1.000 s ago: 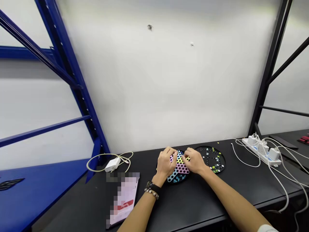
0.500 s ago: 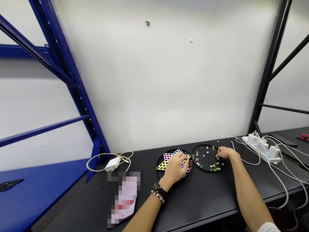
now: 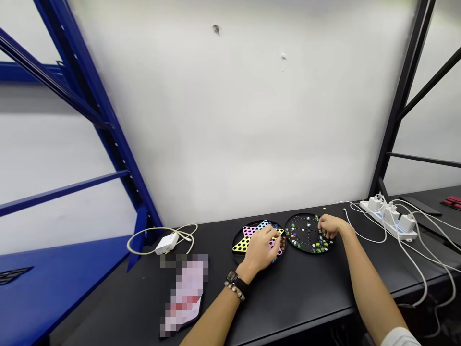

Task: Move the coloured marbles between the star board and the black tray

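Two Chinese checkers boards (image 3: pixel 237 235) sit on a black bench (image 3: pixel 288 298) (white wall (image 3: pixel 230 120) behind).

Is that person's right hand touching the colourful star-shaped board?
Apart. The head view shows the right hand over the round black marble tray, and a stretch of that tray lies between the hand and the star-shaped board.

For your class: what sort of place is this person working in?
Probably a workroom or lab rather than a home: there is a black workbench, a blue steel rack and a power strip on the bench.
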`<move>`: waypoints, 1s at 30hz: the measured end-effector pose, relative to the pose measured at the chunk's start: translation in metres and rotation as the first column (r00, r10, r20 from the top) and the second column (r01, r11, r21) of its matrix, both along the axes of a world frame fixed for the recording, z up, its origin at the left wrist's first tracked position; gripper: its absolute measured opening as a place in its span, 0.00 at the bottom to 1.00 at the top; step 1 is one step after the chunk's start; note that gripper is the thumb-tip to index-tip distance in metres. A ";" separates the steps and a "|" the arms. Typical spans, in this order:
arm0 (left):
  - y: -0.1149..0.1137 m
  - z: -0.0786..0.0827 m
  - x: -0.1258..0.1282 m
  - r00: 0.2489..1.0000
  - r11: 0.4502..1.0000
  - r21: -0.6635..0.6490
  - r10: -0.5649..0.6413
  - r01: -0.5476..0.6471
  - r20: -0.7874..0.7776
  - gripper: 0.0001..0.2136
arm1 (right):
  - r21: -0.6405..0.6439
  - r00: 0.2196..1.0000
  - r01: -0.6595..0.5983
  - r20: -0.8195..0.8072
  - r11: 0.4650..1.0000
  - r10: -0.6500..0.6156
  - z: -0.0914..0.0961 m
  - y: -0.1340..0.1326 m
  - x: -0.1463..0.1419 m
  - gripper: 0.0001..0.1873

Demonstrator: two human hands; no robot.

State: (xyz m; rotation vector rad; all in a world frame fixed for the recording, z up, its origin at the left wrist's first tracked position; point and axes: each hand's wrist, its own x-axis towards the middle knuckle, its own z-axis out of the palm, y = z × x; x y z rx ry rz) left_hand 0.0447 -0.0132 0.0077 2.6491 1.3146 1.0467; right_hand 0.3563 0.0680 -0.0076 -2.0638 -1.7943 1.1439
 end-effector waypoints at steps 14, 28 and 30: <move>0.000 -0.002 0.000 1.000 1.000 -0.018 -0.012 0.012 -0.009 0.09 | 0.121 0.957 -0.289 0.026 0.950 0.288 0.010 -0.011 -0.024 0.08; -0.001 0.000 0.000 1.000 1.000 -0.026 -0.012 0.012 -0.013 0.09 | -0.001 0.932 -0.364 0.003 0.932 0.364 0.017 -0.020 -0.040 0.10; -0.001 -0.001 0.000 1.000 1.000 -0.024 -0.009 0.009 -0.018 0.09 | -0.014 0.939 -0.345 0.008 0.939 0.345 0.018 -0.021 -0.041 0.10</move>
